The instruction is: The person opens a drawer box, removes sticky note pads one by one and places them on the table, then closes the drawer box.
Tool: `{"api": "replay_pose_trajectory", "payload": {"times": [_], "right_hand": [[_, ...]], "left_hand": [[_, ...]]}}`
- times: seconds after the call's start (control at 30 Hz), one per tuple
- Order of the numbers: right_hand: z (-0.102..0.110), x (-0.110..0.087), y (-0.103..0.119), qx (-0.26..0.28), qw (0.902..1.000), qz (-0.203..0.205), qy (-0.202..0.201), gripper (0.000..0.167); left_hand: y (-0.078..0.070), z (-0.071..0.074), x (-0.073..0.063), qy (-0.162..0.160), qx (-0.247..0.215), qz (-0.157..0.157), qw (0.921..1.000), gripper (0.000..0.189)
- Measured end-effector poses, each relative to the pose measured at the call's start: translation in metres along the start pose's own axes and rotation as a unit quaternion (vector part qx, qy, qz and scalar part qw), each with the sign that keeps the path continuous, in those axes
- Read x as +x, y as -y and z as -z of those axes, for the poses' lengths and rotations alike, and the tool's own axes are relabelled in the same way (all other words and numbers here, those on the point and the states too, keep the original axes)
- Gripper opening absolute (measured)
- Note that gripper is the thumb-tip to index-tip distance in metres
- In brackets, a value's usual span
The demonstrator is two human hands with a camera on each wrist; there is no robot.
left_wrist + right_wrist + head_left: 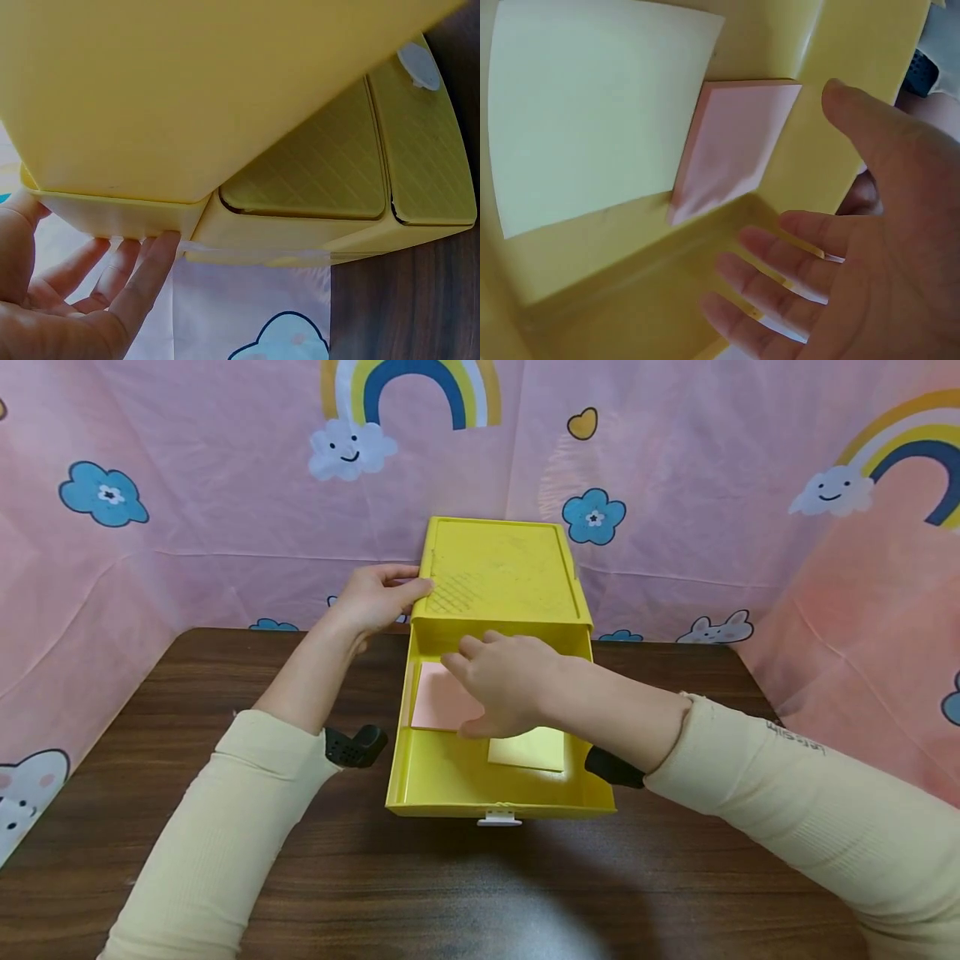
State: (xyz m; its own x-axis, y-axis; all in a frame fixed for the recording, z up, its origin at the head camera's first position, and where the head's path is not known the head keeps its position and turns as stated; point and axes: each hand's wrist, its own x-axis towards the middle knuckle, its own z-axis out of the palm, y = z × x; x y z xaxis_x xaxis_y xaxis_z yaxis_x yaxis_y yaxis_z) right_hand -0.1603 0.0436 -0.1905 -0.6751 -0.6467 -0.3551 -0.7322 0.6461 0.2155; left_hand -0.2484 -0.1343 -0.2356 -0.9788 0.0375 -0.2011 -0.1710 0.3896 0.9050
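A yellow drawer unit [498,564] stands at the back of the table with its top drawer [442,781] pulled out. My left hand [378,602] steadies its left side, thumb at the upper edge and fingers along the side wall [120,214]. Over the drawer hovers my right hand [513,685], its fingers [769,300] spread and nothing between them. Beneath it a thick pink sticky-note pad [735,139] lies on the drawer floor, partly covered by the hand in the head view. Beside the pad is a pale yellow square of note paper [592,112].
A white pull tab [499,818] sticks out of the drawer front. Lower closed drawers [315,165] show in the left wrist view. The dark wooden table [337,877] ends at a pink patterned cloth [240,527] hanging behind and at both sides.
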Motion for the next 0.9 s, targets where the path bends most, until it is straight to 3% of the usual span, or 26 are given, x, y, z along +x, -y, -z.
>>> {"api": "replay_pose_trajectory", "payload": {"times": [0.63, 0.9], "right_hand": [[-0.015, 0.024, 0.0, 0.02, 0.9983, -0.037, 0.039, 0.08], [-0.021, 0.026, 0.003, 0.018, 0.9989, -0.031, 0.029, 0.078]], "left_hand": [[0.003, -0.002, 0.001, -0.004, -0.01, -0.003, 0.9999, 0.054], [0.004, -0.002, 0.001, -0.002, -0.019, -0.005, 0.9998, 0.053]]}}
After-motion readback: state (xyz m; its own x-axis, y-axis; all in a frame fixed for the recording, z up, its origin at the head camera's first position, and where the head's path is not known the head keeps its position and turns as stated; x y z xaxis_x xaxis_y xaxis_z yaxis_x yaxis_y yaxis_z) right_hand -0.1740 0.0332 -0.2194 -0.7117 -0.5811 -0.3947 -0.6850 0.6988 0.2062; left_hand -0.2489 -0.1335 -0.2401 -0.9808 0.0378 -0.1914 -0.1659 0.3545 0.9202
